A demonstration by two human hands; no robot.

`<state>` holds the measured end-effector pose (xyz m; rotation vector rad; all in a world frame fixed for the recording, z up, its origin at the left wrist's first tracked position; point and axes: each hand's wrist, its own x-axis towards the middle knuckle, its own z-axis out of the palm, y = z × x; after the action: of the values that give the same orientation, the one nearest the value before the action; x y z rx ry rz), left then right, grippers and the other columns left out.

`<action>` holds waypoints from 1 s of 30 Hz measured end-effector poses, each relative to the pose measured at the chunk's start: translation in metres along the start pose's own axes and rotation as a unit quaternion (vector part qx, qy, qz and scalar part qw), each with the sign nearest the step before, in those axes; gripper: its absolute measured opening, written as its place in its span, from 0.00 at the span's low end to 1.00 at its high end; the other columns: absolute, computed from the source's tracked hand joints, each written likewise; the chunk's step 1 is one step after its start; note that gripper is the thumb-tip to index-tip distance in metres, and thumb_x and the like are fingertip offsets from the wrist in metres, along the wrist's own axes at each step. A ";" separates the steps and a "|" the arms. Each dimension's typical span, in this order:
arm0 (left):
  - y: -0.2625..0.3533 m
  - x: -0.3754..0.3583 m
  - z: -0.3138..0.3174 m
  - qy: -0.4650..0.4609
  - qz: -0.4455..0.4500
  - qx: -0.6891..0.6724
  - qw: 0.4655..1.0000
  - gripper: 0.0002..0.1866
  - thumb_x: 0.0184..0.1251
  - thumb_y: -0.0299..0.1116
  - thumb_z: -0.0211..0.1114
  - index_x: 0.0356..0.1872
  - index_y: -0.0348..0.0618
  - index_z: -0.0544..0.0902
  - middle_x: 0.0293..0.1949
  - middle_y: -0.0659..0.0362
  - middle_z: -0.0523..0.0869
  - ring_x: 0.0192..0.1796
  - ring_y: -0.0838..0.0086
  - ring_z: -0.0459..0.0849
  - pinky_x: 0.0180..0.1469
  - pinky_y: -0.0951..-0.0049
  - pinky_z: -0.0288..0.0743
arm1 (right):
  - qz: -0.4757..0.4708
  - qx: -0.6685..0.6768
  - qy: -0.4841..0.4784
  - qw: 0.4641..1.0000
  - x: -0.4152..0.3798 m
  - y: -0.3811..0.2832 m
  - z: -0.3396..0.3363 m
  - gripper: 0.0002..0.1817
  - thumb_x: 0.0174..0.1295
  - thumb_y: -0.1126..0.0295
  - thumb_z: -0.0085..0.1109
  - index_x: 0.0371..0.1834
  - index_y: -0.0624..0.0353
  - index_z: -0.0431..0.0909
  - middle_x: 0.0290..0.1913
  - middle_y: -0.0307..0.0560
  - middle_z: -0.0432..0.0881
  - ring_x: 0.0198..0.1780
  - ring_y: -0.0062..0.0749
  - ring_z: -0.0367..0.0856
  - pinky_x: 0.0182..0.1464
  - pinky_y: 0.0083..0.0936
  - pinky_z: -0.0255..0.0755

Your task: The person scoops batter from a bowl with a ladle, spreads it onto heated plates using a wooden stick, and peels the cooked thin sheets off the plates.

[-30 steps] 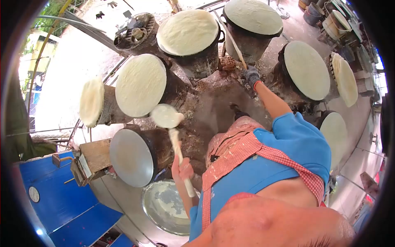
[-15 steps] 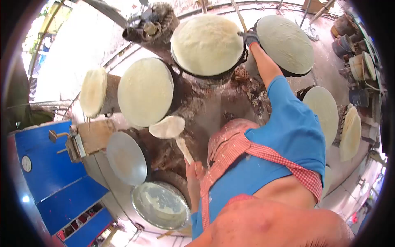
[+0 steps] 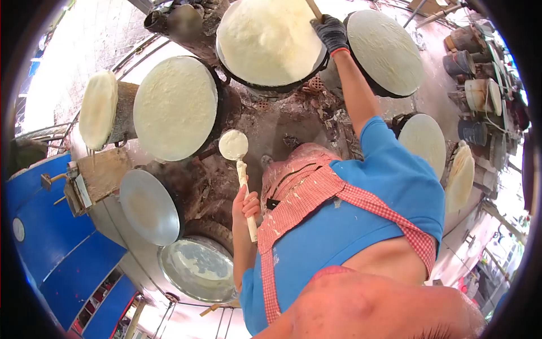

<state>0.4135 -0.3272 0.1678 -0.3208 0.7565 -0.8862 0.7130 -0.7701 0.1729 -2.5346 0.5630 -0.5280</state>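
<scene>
My left hand (image 3: 247, 204) grips the pale handle of a ladle (image 3: 233, 145), whose round bowl is coated or filled with white batter. The ladle hangs between the left griddle (image 3: 176, 108) and my apron, apart from the griddle. Wearing a dark grey glove, my right hand (image 3: 331, 34) is closed round a wooden stick (image 3: 314, 8) at the right edge of the middle griddle. A large pale sheet of batter (image 3: 271, 42) covers that griddle; its surface is uneven. The stick's far end is out of frame.
A bare metal griddle (image 3: 149, 207) and a metal basin (image 3: 199, 268) with white batter stand at lower left. More covered griddles (image 3: 385, 52) curve round to the right. Buckets (image 3: 458, 63) line the far right; a blue cabinet (image 3: 51, 220) stands left.
My left hand has drawn the ladle back from the left griddle's edge, and its bowl now looks rounder. My gloved right hand still holds the stick. The whole view has shifted.
</scene>
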 end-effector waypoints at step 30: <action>-0.155 0.132 0.022 0.209 -0.339 0.227 0.888 0.22 0.64 0.49 0.47 0.15 0.49 0.60 0.09 0.67 0.58 0.11 0.83 0.56 0.14 0.84 0.52 | 0.146 -0.463 0.266 0.833 -0.342 0.388 -0.598 0.12 0.46 0.62 0.53 0.28 0.60 0.74 0.27 0.50 0.76 0.31 0.41 0.75 0.34 0.34 0.68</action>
<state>0.3923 -0.5269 0.2064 0.0465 0.8104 -1.8037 0.0390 -1.1385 0.3606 -3.0371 1.7417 -1.0458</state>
